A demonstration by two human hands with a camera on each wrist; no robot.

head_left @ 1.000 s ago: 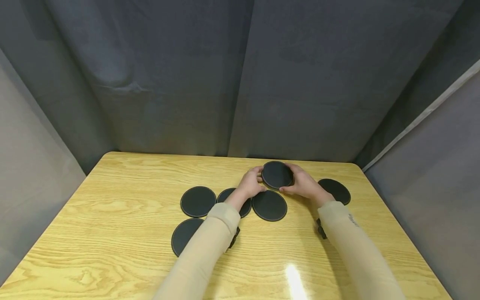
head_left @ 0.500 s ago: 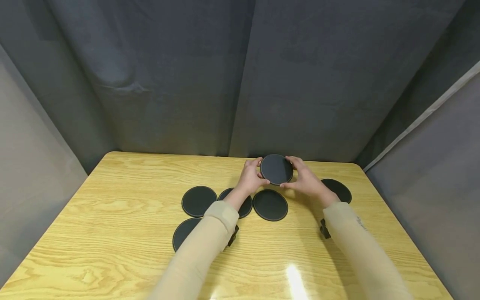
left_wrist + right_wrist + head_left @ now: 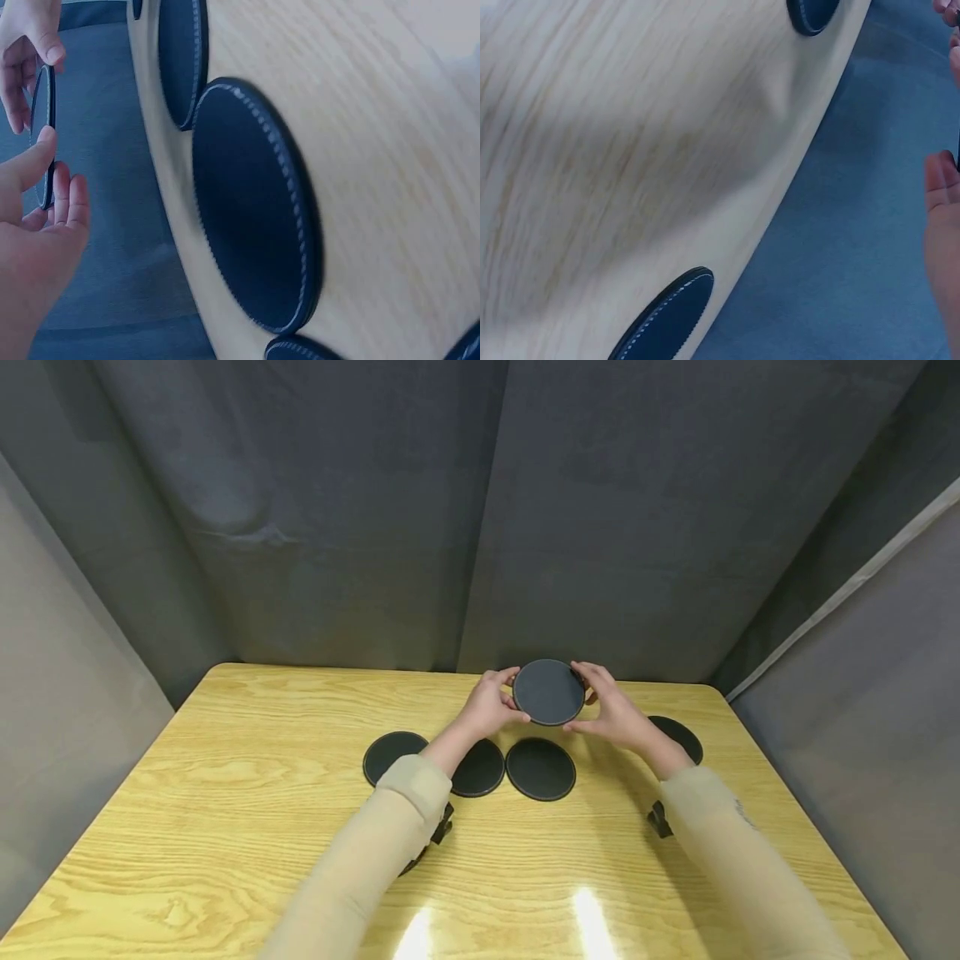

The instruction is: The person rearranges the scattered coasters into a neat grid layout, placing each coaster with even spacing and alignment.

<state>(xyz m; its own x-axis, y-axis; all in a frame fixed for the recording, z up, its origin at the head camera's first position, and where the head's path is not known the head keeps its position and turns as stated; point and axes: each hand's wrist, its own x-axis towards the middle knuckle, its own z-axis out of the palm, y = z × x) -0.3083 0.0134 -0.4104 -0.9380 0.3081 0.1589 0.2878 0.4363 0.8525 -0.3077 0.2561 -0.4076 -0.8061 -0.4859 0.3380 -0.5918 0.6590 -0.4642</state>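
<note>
A round black coaster [image 3: 549,692] with stitching round its rim is held up, tilted, above the far edge of the table. My left hand [image 3: 486,703] pinches its left side, thumb in front and fingers behind. On the opposite side, my right hand [image 3: 613,714] holds the rim between thumb and fingers. From the left wrist, the raised coaster [image 3: 41,105] appears nearly edge-on between both hands. The right wrist view cuts off most of the right hand [image 3: 946,225]. Just below the raised coaster, another coaster [image 3: 540,768] lies flat on the wood.
More black coasters lie on the wooden table [image 3: 247,827]: one touching on the left [image 3: 478,768], a further coaster [image 3: 390,752] partly under the left forearm, a mostly hidden coaster [image 3: 412,862], and a coaster [image 3: 678,737] behind the right wrist. Grey curtains [image 3: 337,527] surround the table.
Both hands have raised the coaster from near the far table edge and tilted its face toward me. The left forearm has shifted left, uncovering more of the middle coaster.
</note>
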